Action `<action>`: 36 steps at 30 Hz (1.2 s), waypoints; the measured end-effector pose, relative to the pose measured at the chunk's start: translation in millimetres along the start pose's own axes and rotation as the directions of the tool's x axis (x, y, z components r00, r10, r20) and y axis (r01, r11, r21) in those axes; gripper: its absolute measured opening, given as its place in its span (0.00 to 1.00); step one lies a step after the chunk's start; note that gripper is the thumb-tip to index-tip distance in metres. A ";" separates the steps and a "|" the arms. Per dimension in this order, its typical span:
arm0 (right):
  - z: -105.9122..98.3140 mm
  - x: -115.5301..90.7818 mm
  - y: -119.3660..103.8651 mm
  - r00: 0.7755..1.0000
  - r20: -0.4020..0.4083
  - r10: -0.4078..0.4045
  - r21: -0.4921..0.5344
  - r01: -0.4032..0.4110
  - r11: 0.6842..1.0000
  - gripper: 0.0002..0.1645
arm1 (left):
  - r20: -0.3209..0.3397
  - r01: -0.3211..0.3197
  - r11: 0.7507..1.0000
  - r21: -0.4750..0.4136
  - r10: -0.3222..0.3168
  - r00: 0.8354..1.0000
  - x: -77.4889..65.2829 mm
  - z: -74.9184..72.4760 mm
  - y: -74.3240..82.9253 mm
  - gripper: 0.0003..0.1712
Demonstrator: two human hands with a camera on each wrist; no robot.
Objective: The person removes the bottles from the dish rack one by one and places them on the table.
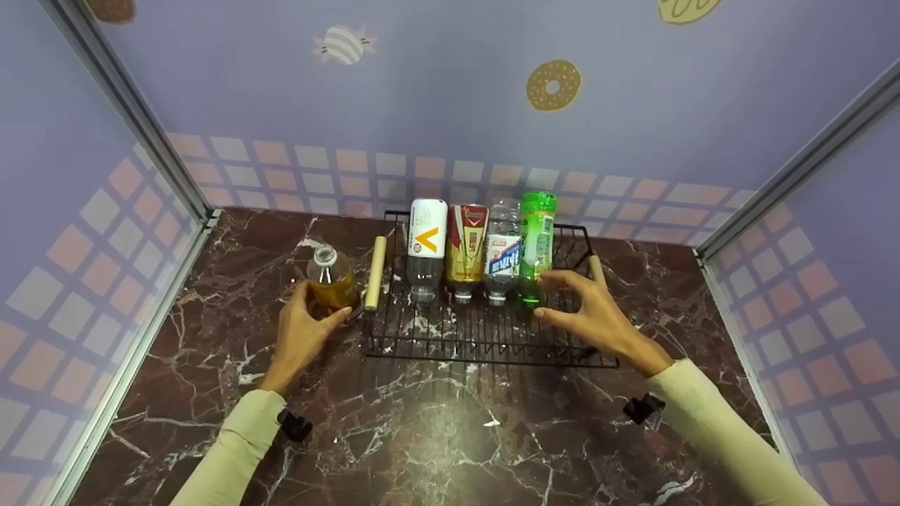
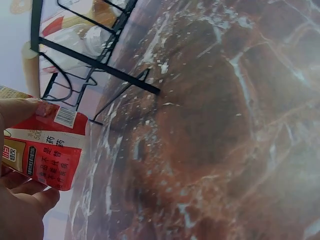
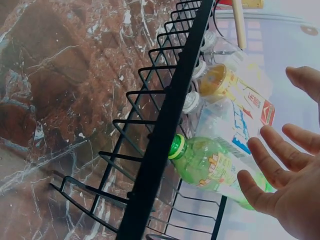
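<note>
My left hand (image 1: 306, 330) grips a clear plastic bottle (image 1: 334, 281) of amber drink, its neck upward, just left of a black wire rack (image 1: 492, 344). Up close in the left wrist view, thumb and fingers clasp the red label (image 2: 60, 145) on this bottle. My right hand (image 1: 594, 316) hovers at the rack's right side with fingers spread, beside a green bottle (image 1: 538, 239). In the right wrist view those fingers overlap the far end of the green bottle (image 3: 205, 160); its yellow-green cap points toward the rack's front bar.
Left of the green bottle, the rack holds a blue-and-white-labelled bottle (image 1: 503, 256), a red-and-gold one (image 1: 467, 242) and a white-labelled one (image 1: 427, 228), caps toward me. Wooden handles (image 1: 376, 274) flank the rack. Patterned walls (image 1: 450, 91) enclose the dark marbled table (image 1: 422, 429).
</note>
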State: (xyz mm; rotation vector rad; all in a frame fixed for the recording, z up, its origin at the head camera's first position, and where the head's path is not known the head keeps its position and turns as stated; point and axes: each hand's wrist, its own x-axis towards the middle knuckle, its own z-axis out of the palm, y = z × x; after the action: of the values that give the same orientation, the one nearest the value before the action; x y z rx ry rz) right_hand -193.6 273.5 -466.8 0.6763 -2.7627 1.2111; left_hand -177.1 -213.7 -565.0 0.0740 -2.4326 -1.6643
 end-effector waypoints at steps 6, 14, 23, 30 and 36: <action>3.2 0.9 4.5 1.000 0.000 0.002 0.029 -0.002 1.000 0.37 | -0.007 0.012 1.000 -0.019 -0.012 1.000 -1.9 8.2 -14.0 0.45; 3.2 -0.1 5.3 1.000 -0.005 0.027 0.066 -0.027 0.997 0.35 | -0.033 0.002 1.000 -0.012 -0.002 0.999 0.8 11.9 -24.7 0.42; 5.0 1.0 9.7 0.999 -0.012 0.044 0.072 -0.043 0.996 0.35 | -0.037 0.017 1.000 -0.007 -0.017 0.999 2.9 16.3 -28.6 0.41; 3.0 1.8 11.0 0.998 -0.024 0.062 0.087 -0.060 0.994 0.36 | -0.038 -0.001 1.000 0.006 0.002 0.999 12.6 19.6 -30.2 0.43; 3.8 2.4 13.3 0.998 -0.021 0.064 0.097 -0.062 0.993 0.36 | -0.036 0.003 0.999 0.050 -0.001 0.999 19.3 17.9 -30.6 0.45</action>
State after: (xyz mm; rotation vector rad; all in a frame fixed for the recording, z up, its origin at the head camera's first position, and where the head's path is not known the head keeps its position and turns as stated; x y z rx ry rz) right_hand -200.8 277.9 -478.1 0.5813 -2.7411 1.3635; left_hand -201.4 -211.4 -597.1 0.1131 -2.4490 -1.5886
